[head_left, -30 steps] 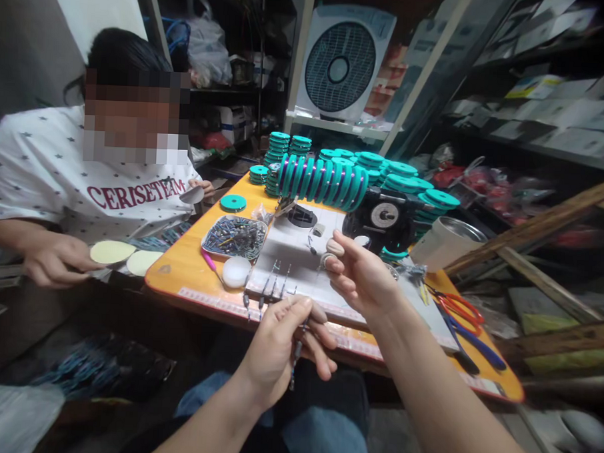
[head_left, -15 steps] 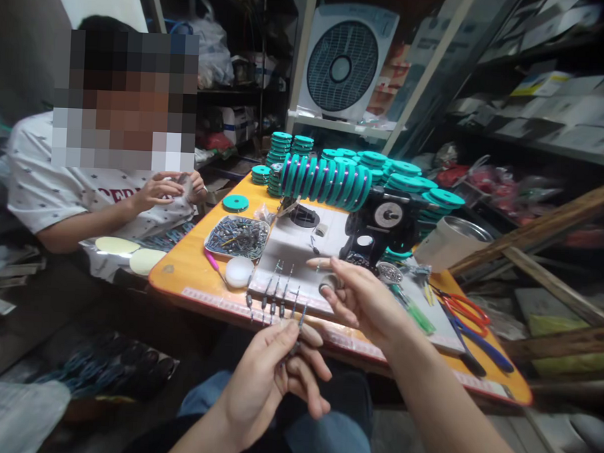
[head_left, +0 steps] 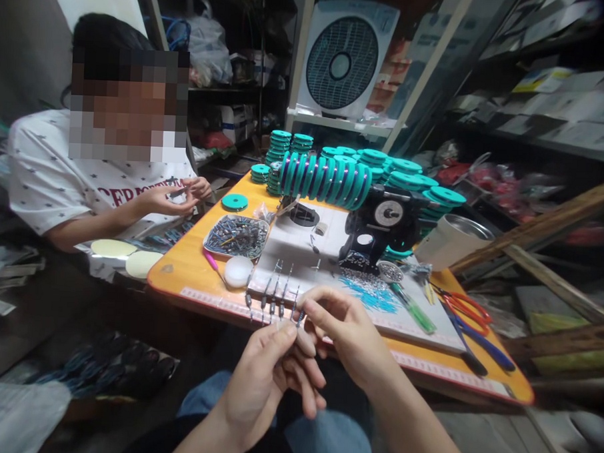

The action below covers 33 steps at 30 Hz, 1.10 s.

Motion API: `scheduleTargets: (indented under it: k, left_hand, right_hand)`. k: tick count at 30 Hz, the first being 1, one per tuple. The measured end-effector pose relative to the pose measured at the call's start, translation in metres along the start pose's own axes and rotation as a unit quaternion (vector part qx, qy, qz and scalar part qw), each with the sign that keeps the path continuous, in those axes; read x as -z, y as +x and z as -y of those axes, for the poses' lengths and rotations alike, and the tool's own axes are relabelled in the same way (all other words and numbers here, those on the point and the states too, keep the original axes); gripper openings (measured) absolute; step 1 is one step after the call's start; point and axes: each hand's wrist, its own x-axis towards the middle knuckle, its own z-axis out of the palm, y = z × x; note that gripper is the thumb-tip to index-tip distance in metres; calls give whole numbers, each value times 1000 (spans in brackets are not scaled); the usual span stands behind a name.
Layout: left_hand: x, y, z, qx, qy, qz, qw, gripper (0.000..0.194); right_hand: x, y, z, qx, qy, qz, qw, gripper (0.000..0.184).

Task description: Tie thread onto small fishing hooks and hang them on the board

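My left hand (head_left: pixel 266 362) is low in front of the table, thumb and forefinger pinched together by the lower end of a thin dark stem (head_left: pixel 301 316). Against it, the fingertips of my right hand (head_left: pixel 350 325) close on the same stem, partly hiding it. Several similar thin stems with dark barrel-shaped middles (head_left: pixel 282 309) line up side by side to the left, over the front edge of the pale board (head_left: pixel 304 280). One small, thin piece (head_left: pixel 317 264) lies on the board. Silver bits (head_left: pixel 367 281) and blue slivers (head_left: pixel 373 298) are scattered beyond my right hand.
A black stand carries a row of teal spools (head_left: pixel 326 181), with more stacked behind. Left are a tray of small parts (head_left: pixel 206 244) and a round white container (head_left: pixel 238 271). Orange-handled scissors (head_left: pixel 471 314) lie right. A co-worker (head_left: pixel 103 184) sits at left, handling something small.
My right hand has come down and left from above the board to meet my left hand at the stem, uncovering the silver and blue bits. The co-worker's hands have shifted slightly.
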Motion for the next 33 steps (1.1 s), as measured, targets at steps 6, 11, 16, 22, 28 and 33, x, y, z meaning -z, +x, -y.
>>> scheduleTargets:
  k: [6,11,16,22,28,33]
  left_hand:
    - [1,3,3,-16,-10,-11,1000,34]
    - [-1,0,-1,1,0,-2,1000,34]
    - [-5,-5,-6,39,28,-4,999,39]
    - [6,-6,-17,-8,277,-51,959,38]
    - [-9,18,-36,-169,469,-96,861,31]
    - [-30,58,-39,-89,267,-18,959,30]
  right_hand:
    - [-15,-1,-15,20,107,-40,993,22]
    - [-19,-3,-15,24,126,-55,990,23]
    - [-11,-2,-12,17,80,-55,995,23]
    - [1,-4,0,74,-80,-74,991,25]
    - [11,-14,19,107,-212,-33,971,22]
    - [19,-24,32,122,-375,-21,919,21]
